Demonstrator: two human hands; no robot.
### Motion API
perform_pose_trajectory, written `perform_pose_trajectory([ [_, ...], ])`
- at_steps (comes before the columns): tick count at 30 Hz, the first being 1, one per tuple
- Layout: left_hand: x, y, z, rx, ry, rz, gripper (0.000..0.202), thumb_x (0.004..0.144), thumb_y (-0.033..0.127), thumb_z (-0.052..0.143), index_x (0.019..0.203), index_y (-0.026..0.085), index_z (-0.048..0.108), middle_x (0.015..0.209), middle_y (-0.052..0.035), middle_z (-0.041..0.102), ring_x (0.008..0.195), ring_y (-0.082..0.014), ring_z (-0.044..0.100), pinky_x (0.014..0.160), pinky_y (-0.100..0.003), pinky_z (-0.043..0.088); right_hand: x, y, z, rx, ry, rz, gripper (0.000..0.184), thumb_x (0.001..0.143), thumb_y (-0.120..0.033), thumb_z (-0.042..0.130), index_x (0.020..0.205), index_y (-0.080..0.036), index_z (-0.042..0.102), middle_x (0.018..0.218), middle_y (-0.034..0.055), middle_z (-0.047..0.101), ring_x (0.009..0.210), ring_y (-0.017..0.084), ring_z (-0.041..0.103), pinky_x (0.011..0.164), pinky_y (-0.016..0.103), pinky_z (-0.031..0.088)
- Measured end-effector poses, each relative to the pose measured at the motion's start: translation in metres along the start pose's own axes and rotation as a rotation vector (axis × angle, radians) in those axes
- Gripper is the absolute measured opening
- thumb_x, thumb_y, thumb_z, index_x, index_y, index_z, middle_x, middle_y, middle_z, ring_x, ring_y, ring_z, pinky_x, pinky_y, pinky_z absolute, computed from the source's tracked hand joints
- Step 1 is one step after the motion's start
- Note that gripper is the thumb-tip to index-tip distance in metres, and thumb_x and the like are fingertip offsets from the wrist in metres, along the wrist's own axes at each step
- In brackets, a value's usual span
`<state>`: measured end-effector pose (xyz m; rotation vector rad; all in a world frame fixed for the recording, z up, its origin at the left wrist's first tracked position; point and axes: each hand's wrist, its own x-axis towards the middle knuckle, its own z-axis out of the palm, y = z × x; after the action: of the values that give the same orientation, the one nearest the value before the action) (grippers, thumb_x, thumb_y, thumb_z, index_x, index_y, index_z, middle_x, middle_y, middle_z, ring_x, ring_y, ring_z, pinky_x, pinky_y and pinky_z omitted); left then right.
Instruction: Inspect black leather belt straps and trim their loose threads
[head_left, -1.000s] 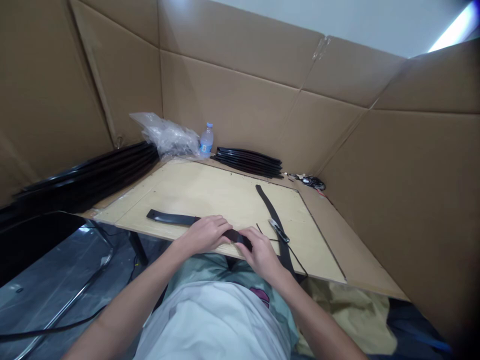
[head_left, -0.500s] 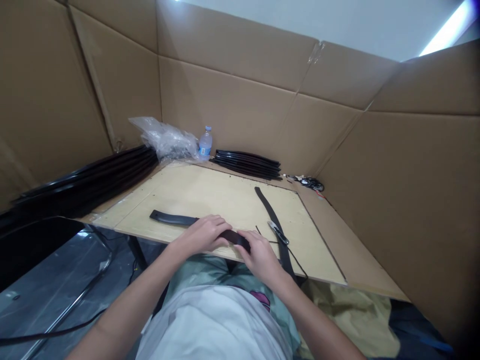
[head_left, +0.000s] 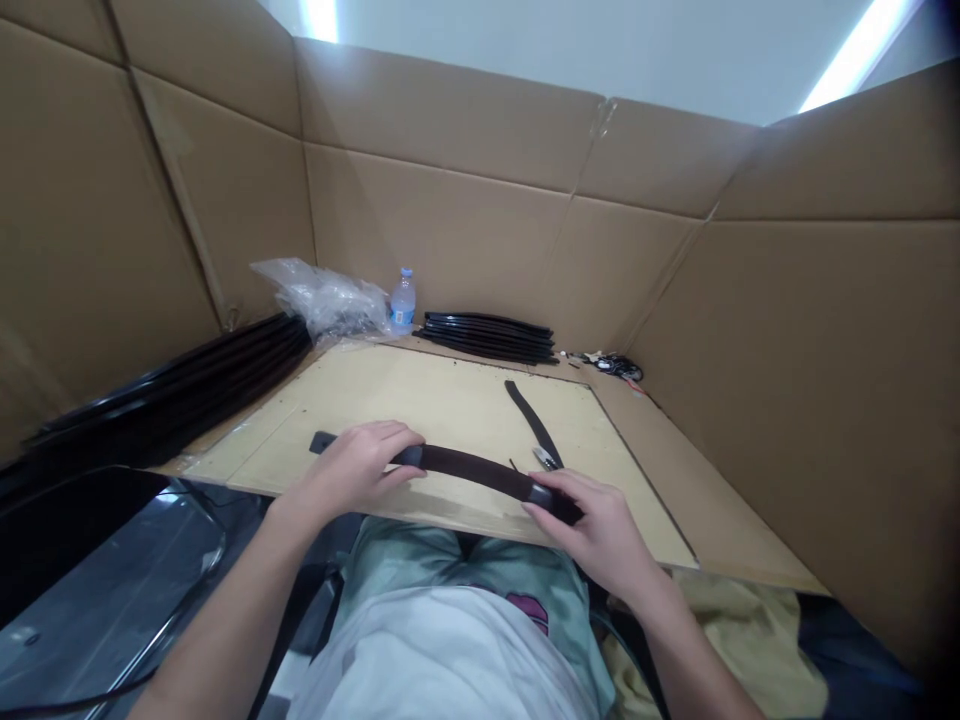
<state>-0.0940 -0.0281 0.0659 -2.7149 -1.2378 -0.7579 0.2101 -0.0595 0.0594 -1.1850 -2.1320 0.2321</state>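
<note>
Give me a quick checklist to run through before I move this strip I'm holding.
1. Left hand grip: ok, fingers around the held strip toward its left end.
2. Right hand grip: ok, holding the strip toward its right end.
3. Both strip ends visible: not ok; the left end shows past the left hand, but the right end is hidden by the right hand.
4. Small hand tool clear of the right hand: cannot tell; it is partly hidden just beyond it.
5. Bottle upright and away from both hands: ok, it stands at the back beside the clear plastic.
</note>
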Motion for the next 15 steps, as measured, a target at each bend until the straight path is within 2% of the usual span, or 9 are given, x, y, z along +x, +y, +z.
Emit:
perform_pose_trajectory([
  [6,0.002,0.026,-0.009,0.033,-0.038,-0.002,0.031,0.088,0.041,0.043,0.104,0.017,0.054,0.091,-0.0062,0.062,0.084,-0.019,0.059,0.072,-0.028,0.044,-0.011,0.003,-0.014,-0.029,0.027,-0.096,0.025,0.082,-0.03,0.056,0.105,-0.02,0.062,0.099,0.0085,0.066,0.09,0.022,0.063,0.08,0.034,0.052],
  [15,0.003,0.04,-0.01,0.154,-0.085,-0.017,0.031,0.088,0.044,0.04,0.1,0.019,0.054,0.081,-0.0042,0.061,0.073,-0.0182,0.06,0.061,-0.026,0.041,-0.014,0.009,-0.013,-0.113,0.029,-0.176,0.027,0.082,-0.022,0.054,0.109,-0.02,0.057,0.095,0.009,0.065,0.087,0.022,0.062,0.075,0.034,0.051],
])
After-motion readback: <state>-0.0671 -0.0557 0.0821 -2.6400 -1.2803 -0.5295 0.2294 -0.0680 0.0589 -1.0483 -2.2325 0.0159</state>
